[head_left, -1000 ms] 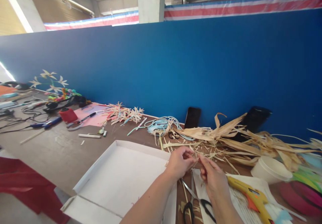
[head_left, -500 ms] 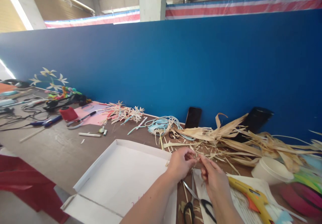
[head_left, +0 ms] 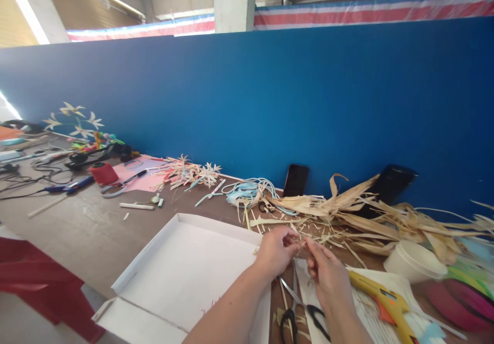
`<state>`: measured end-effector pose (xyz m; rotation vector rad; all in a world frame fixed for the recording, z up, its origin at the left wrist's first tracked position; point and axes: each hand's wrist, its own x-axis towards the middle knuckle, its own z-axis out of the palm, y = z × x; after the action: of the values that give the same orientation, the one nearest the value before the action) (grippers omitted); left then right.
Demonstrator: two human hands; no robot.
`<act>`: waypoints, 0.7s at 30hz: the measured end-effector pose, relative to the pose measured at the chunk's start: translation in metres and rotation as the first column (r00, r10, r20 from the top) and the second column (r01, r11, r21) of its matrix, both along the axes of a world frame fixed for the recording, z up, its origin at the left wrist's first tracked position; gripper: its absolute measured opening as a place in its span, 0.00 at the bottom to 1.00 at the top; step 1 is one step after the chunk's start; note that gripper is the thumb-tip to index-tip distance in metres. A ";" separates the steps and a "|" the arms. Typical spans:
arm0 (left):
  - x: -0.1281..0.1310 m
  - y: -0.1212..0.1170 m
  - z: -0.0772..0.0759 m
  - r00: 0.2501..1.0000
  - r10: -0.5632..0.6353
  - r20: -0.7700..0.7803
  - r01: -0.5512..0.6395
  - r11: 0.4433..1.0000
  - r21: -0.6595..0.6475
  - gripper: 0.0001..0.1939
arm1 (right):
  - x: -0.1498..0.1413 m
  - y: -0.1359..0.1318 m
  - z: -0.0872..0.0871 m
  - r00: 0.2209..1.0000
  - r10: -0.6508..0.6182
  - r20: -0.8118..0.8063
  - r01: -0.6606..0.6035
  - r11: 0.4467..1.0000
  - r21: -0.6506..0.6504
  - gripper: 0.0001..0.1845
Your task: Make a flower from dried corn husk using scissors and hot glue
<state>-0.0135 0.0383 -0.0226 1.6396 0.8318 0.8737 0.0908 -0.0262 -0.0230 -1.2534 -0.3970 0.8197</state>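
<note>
My left hand [head_left: 276, 251] and my right hand [head_left: 328, 274] meet over the table's near edge, fingers pinched together on a thin tan husk strip [head_left: 302, 241] stretched between them. Behind them lies a heap of dried corn husks [head_left: 370, 215]. Black-handled scissors [head_left: 301, 310] lie just below my hands. A yellow glue gun [head_left: 388, 303] rests on white paper to the right of my right wrist. A shallow white box lid [head_left: 185, 267] sits to the left of my left forearm.
A blue partition [head_left: 270, 107] backs the brown table [head_left: 85, 230]. A phone [head_left: 295, 180] leans on it. A white tub [head_left: 415, 261], husk flowers [head_left: 193, 174], a red spool [head_left: 103, 173], light blue ribbon [head_left: 247, 189] and cables [head_left: 23, 179] are spread about. Red cloth [head_left: 34, 277] hangs at left.
Both hands stay pinched on the strip with only slight finger movement. The view has shifted a little.
</note>
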 end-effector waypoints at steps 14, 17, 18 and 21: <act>0.000 -0.002 0.003 0.999 0.029 -0.026 -0.028 0.999 0.039 0.14 | -0.001 0.000 -0.002 0.999 0.036 0.024 -0.036 0.999 0.004 0.18; -0.002 -0.001 0.005 0.999 0.021 -0.030 -0.019 0.999 0.040 0.16 | 0.000 0.000 -0.002 0.999 0.023 0.035 -0.023 1.000 0.019 0.18; -0.003 0.000 0.005 0.999 0.012 -0.036 -0.010 0.999 0.053 0.18 | 0.000 0.000 -0.001 0.999 0.011 0.034 -0.012 1.000 0.024 0.18; -0.007 0.003 0.005 0.997 -0.016 -0.080 0.021 0.998 0.065 0.24 | 0.002 0.000 0.000 0.999 -0.029 0.027 0.028 0.999 0.033 0.19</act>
<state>-0.0208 0.0416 -0.0173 1.7466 0.8490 0.8359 0.0927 -0.0258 -0.0229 -1.2383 -0.4117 0.7696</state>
